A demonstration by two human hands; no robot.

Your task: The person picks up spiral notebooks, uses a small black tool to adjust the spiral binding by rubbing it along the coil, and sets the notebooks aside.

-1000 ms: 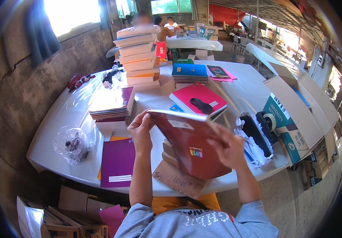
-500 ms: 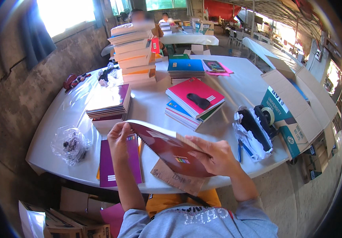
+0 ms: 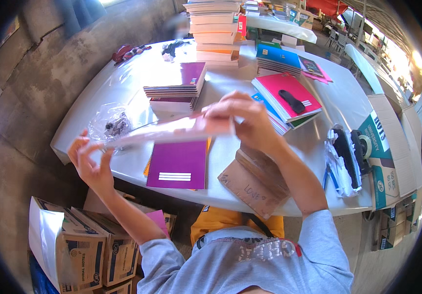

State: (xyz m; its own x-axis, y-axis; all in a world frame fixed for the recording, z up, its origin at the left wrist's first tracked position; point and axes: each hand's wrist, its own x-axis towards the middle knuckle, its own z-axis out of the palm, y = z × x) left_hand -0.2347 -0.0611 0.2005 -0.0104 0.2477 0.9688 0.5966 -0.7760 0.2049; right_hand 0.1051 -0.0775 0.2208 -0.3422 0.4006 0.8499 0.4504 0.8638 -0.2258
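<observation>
Both hands hold a notebook (image 3: pixel 172 131) up over the near part of the table; it is seen almost edge-on and smeared by motion. My left hand (image 3: pixel 91 160) pinches its left end with curled fingers. My right hand (image 3: pixel 245 117) grips the right end from above. Below it, a purple spiral notebook (image 3: pixel 177 164) lies flat, with a yellow-orange edge showing under it. A piece of brown cardboard (image 3: pixel 255 183) with handwriting lies by the table's front edge, under my right forearm. Behind the held notebook is a stack of purple spiral notebooks (image 3: pixel 176 88).
A clear plastic bag (image 3: pixel 110 122) sits at left. A tall notebook stack (image 3: pixel 216 34) stands at the back. Red notebooks (image 3: pixel 284 95) with a black object on top are at right, near a tape dispenser (image 3: pixel 365 147) and an open carton (image 3: pixel 387 152). More cartons (image 3: pixel 83 255) are on the floor.
The notebook has swung from a tilted, cover-showing pose to nearly edge-on. My left hand has moved left and lower, my right hand higher. The whole view has shifted.
</observation>
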